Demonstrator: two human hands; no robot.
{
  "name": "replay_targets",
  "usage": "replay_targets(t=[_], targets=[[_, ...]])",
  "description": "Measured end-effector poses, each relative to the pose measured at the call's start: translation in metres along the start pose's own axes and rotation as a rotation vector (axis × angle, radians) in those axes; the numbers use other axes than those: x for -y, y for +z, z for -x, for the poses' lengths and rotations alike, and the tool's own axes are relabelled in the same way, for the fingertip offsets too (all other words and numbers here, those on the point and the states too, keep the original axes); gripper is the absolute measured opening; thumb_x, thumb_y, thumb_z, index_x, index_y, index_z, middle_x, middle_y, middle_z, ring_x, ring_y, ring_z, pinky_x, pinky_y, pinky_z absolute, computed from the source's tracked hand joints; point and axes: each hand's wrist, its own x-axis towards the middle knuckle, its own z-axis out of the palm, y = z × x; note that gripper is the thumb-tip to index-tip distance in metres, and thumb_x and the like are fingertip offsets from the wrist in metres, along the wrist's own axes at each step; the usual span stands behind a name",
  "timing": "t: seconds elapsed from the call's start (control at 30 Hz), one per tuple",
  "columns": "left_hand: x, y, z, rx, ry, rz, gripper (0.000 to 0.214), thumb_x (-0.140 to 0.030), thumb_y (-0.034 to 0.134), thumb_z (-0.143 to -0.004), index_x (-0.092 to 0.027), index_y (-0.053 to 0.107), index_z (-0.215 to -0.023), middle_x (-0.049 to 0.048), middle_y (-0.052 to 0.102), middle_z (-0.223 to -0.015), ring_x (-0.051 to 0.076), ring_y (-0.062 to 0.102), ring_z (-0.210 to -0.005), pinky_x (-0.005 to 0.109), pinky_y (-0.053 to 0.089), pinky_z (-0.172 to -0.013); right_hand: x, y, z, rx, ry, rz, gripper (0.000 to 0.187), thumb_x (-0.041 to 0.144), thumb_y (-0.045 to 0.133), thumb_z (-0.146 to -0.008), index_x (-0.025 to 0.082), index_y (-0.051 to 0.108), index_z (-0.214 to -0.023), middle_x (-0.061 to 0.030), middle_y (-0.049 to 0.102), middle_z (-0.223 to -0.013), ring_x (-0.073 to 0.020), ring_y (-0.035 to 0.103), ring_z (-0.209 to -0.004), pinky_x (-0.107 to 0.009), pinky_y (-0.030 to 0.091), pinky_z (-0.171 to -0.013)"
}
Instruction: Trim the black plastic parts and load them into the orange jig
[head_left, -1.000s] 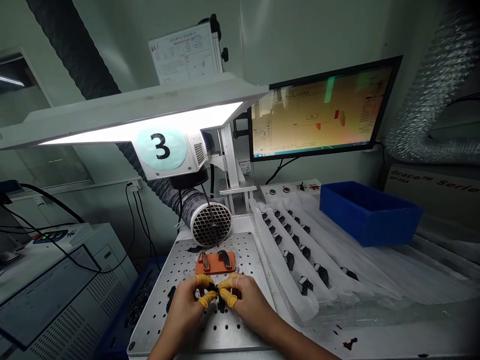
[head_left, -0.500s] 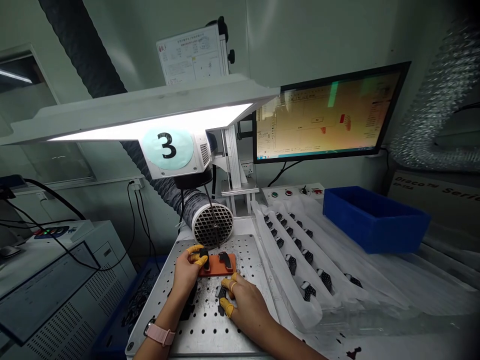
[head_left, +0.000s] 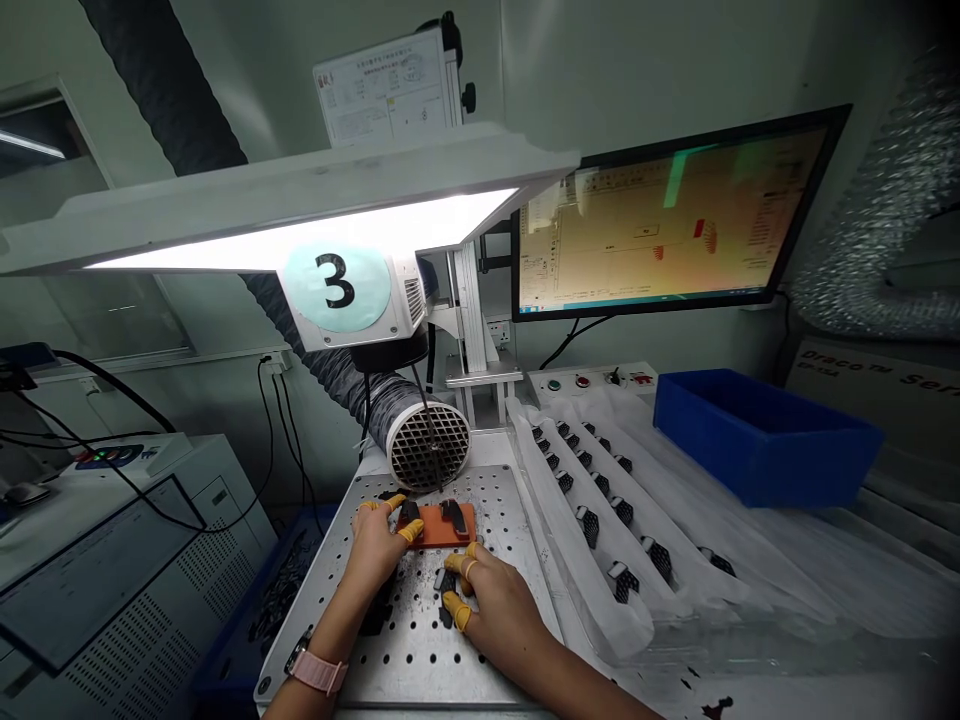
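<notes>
An orange fixture block sits on the perforated metal plate under the laser head, with two small dark parts on it. My left hand, in yellow finger cots, reaches to the block's left end and its fingertips pinch the left dark part. The second dark part lies on the block's right side. My right hand rests on the plate just in front of the block, fingers curled around a small dark part.
A round mesh exhaust duct opens just behind the block. White plastic strips with several dark parts lie to the right, beside a blue bin. A monitor and control buttons stand behind. A grey cabinet is at left.
A second ago both hands were together in front of the block. My left hand has since reached forward to the block's left part; my right hand stayed on the plate.
</notes>
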Motion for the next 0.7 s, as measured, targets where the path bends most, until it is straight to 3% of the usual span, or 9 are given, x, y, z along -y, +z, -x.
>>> replay_targets(t=[0.2,0.4,0.6,0.7], targets=[[-0.003,0.001,0.011,0.078,-0.001,-0.226,0.049,-0.051,0.042,-0.082,-0.015,0.067,-0.105,0.0163,0.056,-0.106,0.035,0.047,-0.106,0.040,0.038,-0.087,-0.001,0.001,-0.001,-0.001,-0.006,0.017,0.029,0.020,0.059,-0.077,0.022,0.066,-0.105,-0.0032,0.058,-0.094,-0.0182,0.055,-0.082,-0.024,0.038,-0.068],[-0.013,0.000,0.021,0.007,0.050,-0.354,0.042,-0.041,0.041,-0.087,-0.015,0.062,-0.113,0.0172,0.053,-0.113,0.033,0.045,-0.106,0.039,0.036,-0.085,-0.001,0.001,-0.001,-0.005,-0.002,0.022,0.027,0.021,0.059,-0.077,0.022,0.066,-0.103,-0.0033,0.059,-0.094,-0.0181,0.055,-0.081,-0.024,0.038,-0.067],[-0.023,0.003,0.033,-0.050,0.094,-0.454,0.040,-0.030,0.031,-0.092,-0.015,0.066,-0.106,0.0169,0.053,-0.118,0.031,0.044,-0.106,0.039,0.035,-0.082,-0.001,0.002,-0.002,-0.013,-0.012,0.034,0.028,0.019,0.058,-0.077,0.021,0.066,-0.104,-0.0037,0.059,-0.094,-0.0183,0.056,-0.081,-0.025,0.038,-0.069],[-0.024,0.002,0.031,-0.049,0.087,-0.438,0.038,-0.031,0.034,-0.091,-0.016,0.066,-0.105,0.0157,0.054,-0.115,0.030,0.044,-0.106,0.038,0.035,-0.082,0.000,0.001,-0.002,-0.003,-0.010,0.048,0.029,0.020,0.058,-0.078,0.021,0.066,-0.106,-0.0039,0.059,-0.094,-0.0184,0.056,-0.081,-0.025,0.038,-0.070]])
